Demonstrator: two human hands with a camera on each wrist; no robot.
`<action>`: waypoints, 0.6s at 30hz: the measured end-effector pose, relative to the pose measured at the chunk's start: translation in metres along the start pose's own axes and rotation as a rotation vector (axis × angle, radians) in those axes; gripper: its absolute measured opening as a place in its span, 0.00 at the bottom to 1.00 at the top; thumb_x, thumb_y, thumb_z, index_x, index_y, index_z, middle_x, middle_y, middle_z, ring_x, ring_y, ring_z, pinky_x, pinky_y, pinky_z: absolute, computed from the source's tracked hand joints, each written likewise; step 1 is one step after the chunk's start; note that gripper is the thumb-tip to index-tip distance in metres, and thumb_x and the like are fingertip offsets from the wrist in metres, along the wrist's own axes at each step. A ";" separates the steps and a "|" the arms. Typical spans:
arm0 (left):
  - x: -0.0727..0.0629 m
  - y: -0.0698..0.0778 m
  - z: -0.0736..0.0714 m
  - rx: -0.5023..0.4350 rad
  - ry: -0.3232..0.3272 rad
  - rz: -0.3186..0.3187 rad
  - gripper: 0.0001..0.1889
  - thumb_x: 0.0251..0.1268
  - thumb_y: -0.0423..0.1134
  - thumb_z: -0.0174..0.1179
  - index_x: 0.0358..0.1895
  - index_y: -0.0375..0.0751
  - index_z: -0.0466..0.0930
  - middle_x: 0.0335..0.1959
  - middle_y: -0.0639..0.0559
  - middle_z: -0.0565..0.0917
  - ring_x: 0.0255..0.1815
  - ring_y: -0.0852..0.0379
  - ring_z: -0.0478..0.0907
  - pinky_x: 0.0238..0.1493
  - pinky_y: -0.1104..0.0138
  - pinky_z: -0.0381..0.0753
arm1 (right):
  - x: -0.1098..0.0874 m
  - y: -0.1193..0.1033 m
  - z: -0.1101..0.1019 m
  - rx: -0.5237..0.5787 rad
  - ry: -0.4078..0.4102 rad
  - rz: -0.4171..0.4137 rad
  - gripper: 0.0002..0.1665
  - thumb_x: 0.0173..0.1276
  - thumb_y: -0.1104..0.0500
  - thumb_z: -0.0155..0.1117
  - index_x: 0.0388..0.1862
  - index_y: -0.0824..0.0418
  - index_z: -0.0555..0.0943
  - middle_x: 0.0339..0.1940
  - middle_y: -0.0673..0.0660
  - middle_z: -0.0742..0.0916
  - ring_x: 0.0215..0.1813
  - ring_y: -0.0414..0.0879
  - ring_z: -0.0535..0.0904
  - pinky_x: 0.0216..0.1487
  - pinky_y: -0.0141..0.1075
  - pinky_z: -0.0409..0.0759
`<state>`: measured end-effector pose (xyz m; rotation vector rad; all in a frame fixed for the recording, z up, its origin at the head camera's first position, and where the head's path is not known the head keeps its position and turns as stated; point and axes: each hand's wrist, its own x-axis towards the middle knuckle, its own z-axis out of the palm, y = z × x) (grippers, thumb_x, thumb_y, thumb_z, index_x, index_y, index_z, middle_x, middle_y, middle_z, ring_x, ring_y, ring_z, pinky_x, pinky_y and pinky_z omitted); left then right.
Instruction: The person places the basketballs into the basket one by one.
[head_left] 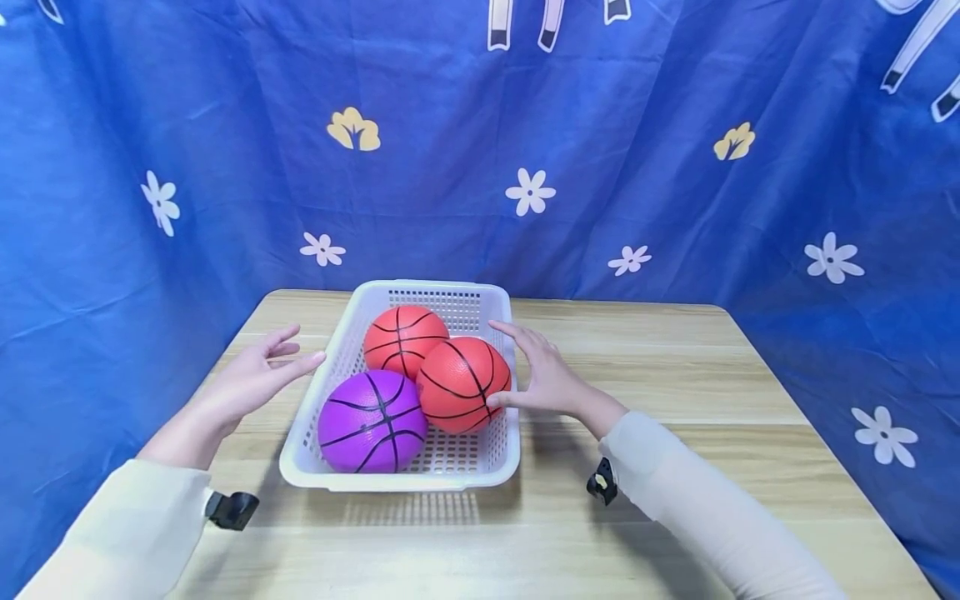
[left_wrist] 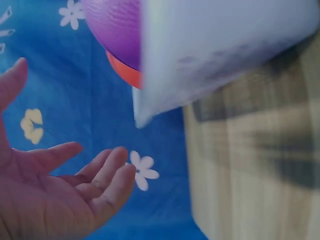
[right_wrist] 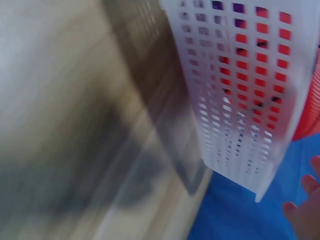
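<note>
A white plastic basket (head_left: 400, 481) with perforated walls holds three small basketballs. The purple basketball (head_left: 372, 421) lies front left, one red basketball (head_left: 406, 333) sits behind it, and another red basketball (head_left: 464, 385) is on the right. My left hand (head_left: 251, 379) hovers left of the basket, fingers spread, thumb tip by the rim. Nothing is in its palm in the left wrist view. My right hand (head_left: 543, 375) reaches over the right rim with fingers extended. Its thumb overlaps the right red basketball; whether it touches cannot be told. Only some fingertips (right_wrist: 311, 184) show in the right wrist view.
The basket stands on a light wooden table (head_left: 637, 350), toward its back edge. A blue curtain (head_left: 442, 167) with white flowers hangs behind and along both sides. Each sleeve carries a small black device, one at the left wrist (head_left: 232, 510), one at the right (head_left: 602, 482).
</note>
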<state>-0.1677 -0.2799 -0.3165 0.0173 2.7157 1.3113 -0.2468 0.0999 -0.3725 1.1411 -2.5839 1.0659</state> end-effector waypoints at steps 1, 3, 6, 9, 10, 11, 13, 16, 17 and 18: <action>0.000 0.005 0.000 0.013 0.003 -0.002 0.48 0.68 0.59 0.52 0.75 0.32 0.37 0.69 0.23 0.52 0.67 0.26 0.53 0.60 0.35 0.59 | 0.001 0.000 -0.003 -0.005 0.005 -0.005 0.59 0.46 0.40 0.76 0.74 0.51 0.58 0.72 0.51 0.67 0.71 0.51 0.58 0.66 0.60 0.55; 0.001 0.015 0.002 0.031 0.015 -0.001 0.48 0.67 0.61 0.51 0.76 0.35 0.37 0.70 0.24 0.52 0.67 0.27 0.53 0.60 0.35 0.59 | 0.002 -0.001 -0.010 -0.013 0.012 -0.008 0.58 0.47 0.40 0.75 0.74 0.50 0.58 0.72 0.51 0.67 0.71 0.51 0.58 0.66 0.61 0.55; 0.004 0.029 0.007 0.053 0.030 0.014 0.48 0.66 0.63 0.50 0.76 0.37 0.38 0.71 0.26 0.52 0.68 0.29 0.54 0.61 0.36 0.60 | 0.003 -0.003 -0.021 -0.023 0.019 -0.009 0.55 0.50 0.39 0.73 0.74 0.49 0.59 0.72 0.52 0.67 0.71 0.51 0.58 0.66 0.61 0.56; 0.007 0.042 0.013 0.085 0.045 0.042 0.48 0.66 0.64 0.50 0.76 0.36 0.40 0.72 0.28 0.51 0.68 0.29 0.54 0.61 0.37 0.61 | 0.004 -0.004 -0.033 -0.037 0.028 -0.011 0.51 0.54 0.40 0.71 0.74 0.49 0.60 0.72 0.53 0.67 0.71 0.51 0.59 0.66 0.60 0.57; 0.008 0.046 0.015 0.101 0.050 0.059 0.47 0.66 0.63 0.50 0.76 0.36 0.41 0.72 0.29 0.51 0.67 0.28 0.54 0.61 0.37 0.60 | 0.004 -0.004 -0.037 -0.043 0.032 -0.012 0.50 0.55 0.41 0.71 0.74 0.50 0.61 0.71 0.54 0.67 0.71 0.51 0.59 0.66 0.59 0.58; 0.008 0.051 0.018 0.116 0.056 0.080 0.47 0.66 0.63 0.50 0.76 0.35 0.42 0.72 0.29 0.51 0.67 0.28 0.54 0.61 0.37 0.60 | 0.004 -0.004 -0.040 -0.045 0.037 -0.012 0.49 0.56 0.41 0.70 0.73 0.51 0.61 0.71 0.54 0.68 0.71 0.51 0.59 0.67 0.58 0.59; 0.010 0.058 0.022 0.163 0.072 0.118 0.47 0.66 0.62 0.51 0.75 0.34 0.44 0.72 0.30 0.52 0.68 0.28 0.53 0.62 0.37 0.58 | 0.004 -0.004 -0.047 -0.062 0.048 -0.003 0.47 0.57 0.41 0.69 0.73 0.51 0.62 0.71 0.53 0.68 0.71 0.50 0.59 0.67 0.56 0.59; 0.011 0.068 0.028 0.248 0.101 0.163 0.48 0.64 0.63 0.53 0.75 0.34 0.45 0.71 0.28 0.53 0.69 0.29 0.51 0.63 0.36 0.56 | 0.003 -0.004 -0.057 -0.075 0.066 0.047 0.46 0.59 0.40 0.68 0.73 0.50 0.62 0.71 0.53 0.67 0.71 0.50 0.59 0.67 0.56 0.60; 0.012 0.071 0.031 0.278 0.112 0.169 0.48 0.63 0.64 0.53 0.75 0.35 0.46 0.71 0.27 0.54 0.69 0.30 0.51 0.63 0.36 0.56 | 0.002 -0.004 -0.060 -0.081 0.072 0.070 0.46 0.59 0.40 0.67 0.73 0.50 0.62 0.71 0.53 0.67 0.71 0.50 0.59 0.67 0.56 0.60; 0.012 0.074 0.034 0.310 0.124 0.171 0.49 0.62 0.66 0.53 0.75 0.36 0.46 0.70 0.27 0.54 0.69 0.30 0.50 0.62 0.34 0.55 | 0.001 -0.004 -0.063 -0.089 0.076 0.094 0.46 0.59 0.39 0.67 0.73 0.49 0.62 0.71 0.53 0.67 0.71 0.51 0.59 0.66 0.56 0.60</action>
